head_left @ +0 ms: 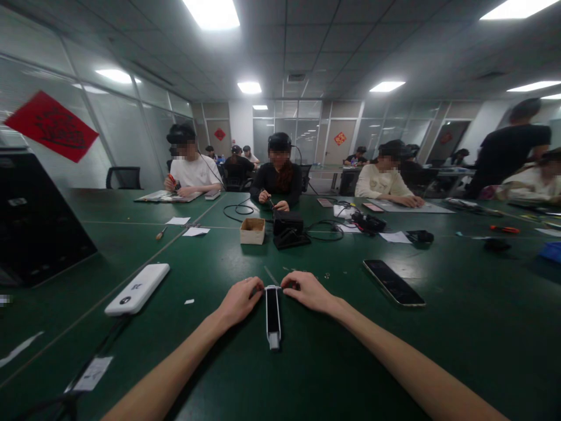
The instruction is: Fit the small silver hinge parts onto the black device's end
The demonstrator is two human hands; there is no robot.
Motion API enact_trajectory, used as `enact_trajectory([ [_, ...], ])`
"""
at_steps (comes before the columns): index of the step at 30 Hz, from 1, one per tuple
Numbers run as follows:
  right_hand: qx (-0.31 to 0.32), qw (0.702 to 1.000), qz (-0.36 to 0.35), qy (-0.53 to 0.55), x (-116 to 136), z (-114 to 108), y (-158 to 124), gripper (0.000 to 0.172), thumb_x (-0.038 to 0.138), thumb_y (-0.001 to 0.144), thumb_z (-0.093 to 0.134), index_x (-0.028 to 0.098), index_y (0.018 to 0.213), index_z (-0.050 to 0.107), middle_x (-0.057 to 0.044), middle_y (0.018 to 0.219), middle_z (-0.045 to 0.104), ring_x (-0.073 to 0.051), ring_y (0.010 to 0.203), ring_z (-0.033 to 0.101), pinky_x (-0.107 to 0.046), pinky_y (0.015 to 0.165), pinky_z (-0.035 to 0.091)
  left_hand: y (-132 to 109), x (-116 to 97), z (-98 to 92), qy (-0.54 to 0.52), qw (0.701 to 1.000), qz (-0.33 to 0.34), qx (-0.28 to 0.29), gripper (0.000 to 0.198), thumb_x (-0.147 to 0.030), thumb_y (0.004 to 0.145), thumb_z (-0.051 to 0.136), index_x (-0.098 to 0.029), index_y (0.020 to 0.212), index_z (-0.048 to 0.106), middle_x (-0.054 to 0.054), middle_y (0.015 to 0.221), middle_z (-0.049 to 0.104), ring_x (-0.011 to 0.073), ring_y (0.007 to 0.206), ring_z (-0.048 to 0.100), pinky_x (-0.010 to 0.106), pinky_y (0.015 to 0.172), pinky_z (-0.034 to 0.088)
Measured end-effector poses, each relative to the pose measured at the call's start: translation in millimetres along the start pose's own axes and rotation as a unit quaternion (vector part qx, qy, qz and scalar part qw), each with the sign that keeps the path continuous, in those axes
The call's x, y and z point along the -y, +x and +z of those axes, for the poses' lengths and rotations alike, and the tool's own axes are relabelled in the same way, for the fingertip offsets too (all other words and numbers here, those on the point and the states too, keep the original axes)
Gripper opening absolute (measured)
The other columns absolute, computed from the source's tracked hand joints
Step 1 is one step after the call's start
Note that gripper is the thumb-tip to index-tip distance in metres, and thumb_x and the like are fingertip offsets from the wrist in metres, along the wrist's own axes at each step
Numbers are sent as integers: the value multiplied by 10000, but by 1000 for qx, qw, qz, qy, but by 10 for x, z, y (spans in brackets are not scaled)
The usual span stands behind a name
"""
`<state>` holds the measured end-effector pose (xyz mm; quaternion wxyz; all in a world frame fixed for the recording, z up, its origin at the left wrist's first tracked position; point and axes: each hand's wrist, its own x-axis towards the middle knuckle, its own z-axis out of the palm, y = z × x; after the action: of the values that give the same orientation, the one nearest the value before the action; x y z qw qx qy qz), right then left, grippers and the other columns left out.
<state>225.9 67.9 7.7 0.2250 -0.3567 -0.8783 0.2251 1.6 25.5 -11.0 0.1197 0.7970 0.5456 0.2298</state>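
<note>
Left hand (242, 299) and right hand (307, 289) curl on either side of a slim white-framed device (273, 313), by its far end; whether they grip it cannot be told. Its long axis runs straight away from the wearer, pale stub (274, 341) nearest, on a green table (324, 374) beneath ceiling lights (211, 13).

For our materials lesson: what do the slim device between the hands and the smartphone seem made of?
Slim device: rim probably plastic, smooth and evenly white; dark face unclear. Smartphone: front probably glass, glossy-looking black with what seem faint reflections.
</note>
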Motion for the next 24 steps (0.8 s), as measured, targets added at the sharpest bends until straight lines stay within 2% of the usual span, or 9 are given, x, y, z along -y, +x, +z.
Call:
enact_trajectory([
  [5,-33,999,6,18,-16,90,11,134,192,811,591,191,915,676,-14,888,676,-140,765,585,-256,691,442,3,-3,-2,5,1000,0,1,113,-200,862,480,-198,916,579,20,873,635,168,752,593,264,658,440],
  [13,-42,998,25,27,-19,132,15,117,207,802,607,191,891,681,-5,809,681,-131,684,580,-245,633,430,14,18,17,5,1000,4,-6,108,-186,852,490,-202,904,583,11,858,635,167,754,596,258,665,441],
  [19,-79,996,6,29,-22,251,22,103,207,803,614,187,881,678,-16,828,677,-146,716,584,-262,669,443,13,33,36,9,1000,7,-8,110,-189,857,478,-203,904,577,12,853,631,167,741,592,259,654,437],
  [24,-79,996,1,40,-50,292,11,146,220,811,614,193,951,648,-28,920,663,-161,805,592,-293,747,467,11,35,35,5,1000,4,-7,120,-197,855,472,-205,908,579,15,862,631,169,745,588,263,656,438],
])
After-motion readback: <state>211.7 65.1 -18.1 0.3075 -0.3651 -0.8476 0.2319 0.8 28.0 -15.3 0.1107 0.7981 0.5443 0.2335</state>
